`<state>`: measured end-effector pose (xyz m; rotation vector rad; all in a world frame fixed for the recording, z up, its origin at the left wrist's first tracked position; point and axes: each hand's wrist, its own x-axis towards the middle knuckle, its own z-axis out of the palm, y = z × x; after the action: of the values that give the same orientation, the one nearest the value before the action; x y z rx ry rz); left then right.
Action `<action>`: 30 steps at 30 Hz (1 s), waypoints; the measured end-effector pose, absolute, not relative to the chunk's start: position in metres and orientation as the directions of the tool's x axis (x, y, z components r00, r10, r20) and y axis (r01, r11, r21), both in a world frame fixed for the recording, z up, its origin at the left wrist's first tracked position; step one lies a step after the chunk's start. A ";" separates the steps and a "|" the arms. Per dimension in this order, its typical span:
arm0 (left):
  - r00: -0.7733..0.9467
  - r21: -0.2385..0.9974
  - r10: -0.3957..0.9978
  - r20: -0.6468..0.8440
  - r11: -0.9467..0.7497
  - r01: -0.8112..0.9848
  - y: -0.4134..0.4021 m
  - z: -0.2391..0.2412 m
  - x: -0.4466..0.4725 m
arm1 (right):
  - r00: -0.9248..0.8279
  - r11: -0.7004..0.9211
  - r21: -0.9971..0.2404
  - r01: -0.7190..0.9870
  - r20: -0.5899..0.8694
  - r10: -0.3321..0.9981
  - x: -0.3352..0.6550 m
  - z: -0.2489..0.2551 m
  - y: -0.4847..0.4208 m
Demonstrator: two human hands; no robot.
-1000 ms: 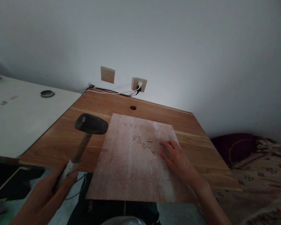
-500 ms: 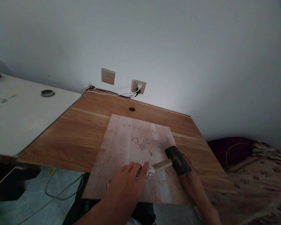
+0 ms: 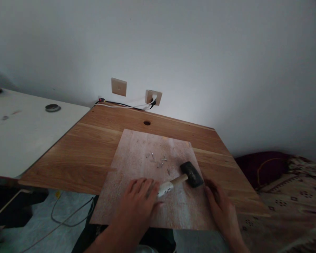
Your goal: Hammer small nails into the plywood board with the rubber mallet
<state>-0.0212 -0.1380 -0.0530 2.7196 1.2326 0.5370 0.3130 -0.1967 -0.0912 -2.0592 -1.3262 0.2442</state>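
A hammer (image 3: 185, 175) with a black head and a pale wooden handle lies on a thin plywood board (image 3: 137, 168) that rests on a wooden desk (image 3: 94, 140). My left hand (image 3: 138, 203) covers the near end of the handle, fingers curled loosely over it. My right hand (image 3: 221, 205) lies flat on the board's right edge, just below the hammer head, fingers apart and holding nothing. Several small loose nails (image 3: 156, 160) are scattered on the board beyond the hammer.
A white table (image 3: 21, 133) with a round dark lid (image 3: 52, 107) adjoins the desk on the left. Wall sockets (image 3: 153, 97) with a white plug and cables sit behind the desk. A patterned cloth (image 3: 287, 207) lies to the right. A cable trails on the floor (image 3: 65, 218).
The hammer came from raised at the left, across to the board, and now lies flat. My right hand slid back from under the hammer head to the board's right edge.
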 end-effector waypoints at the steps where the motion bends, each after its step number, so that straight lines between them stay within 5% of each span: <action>1: 0.574 0.246 0.759 0.307 -0.646 0.722 -0.139 -0.055 -0.040 | 0.461 -0.257 -0.614 0.746 0.198 0.865 0.312 -0.091 -0.199; 6: 0.266 0.334 0.854 0.447 -0.435 0.836 -0.140 -0.078 -0.151 | 0.405 -0.223 -0.594 0.773 0.190 0.894 0.307 -0.096 -0.204; 12: -0.089 0.566 0.975 0.205 -0.044 0.824 -0.133 -0.068 -0.209 | 0.188 -0.060 -0.623 0.780 0.142 0.972 0.262 -0.097 -0.185; 18: -0.383 0.707 0.923 -0.041 0.298 0.641 -0.116 -0.040 -0.245 | 0.030 0.107 -0.634 0.766 0.201 0.979 0.205 -0.091 -0.153; 24: -0.540 0.587 0.841 -0.008 0.442 0.679 -0.107 -0.036 -0.291 | -0.106 0.228 -0.627 0.745 0.225 0.968 0.152 -0.085 -0.132; 30: -0.505 0.409 0.863 0.018 0.455 0.791 -0.098 -0.031 -0.304 | -0.181 0.307 -0.549 0.777 0.272 0.945 0.123 -0.081 -0.120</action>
<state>-0.3042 -0.0976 -0.0314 1.4454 2.5101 0.5503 0.1232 -0.1202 -0.0806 -1.5225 -2.0138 0.3866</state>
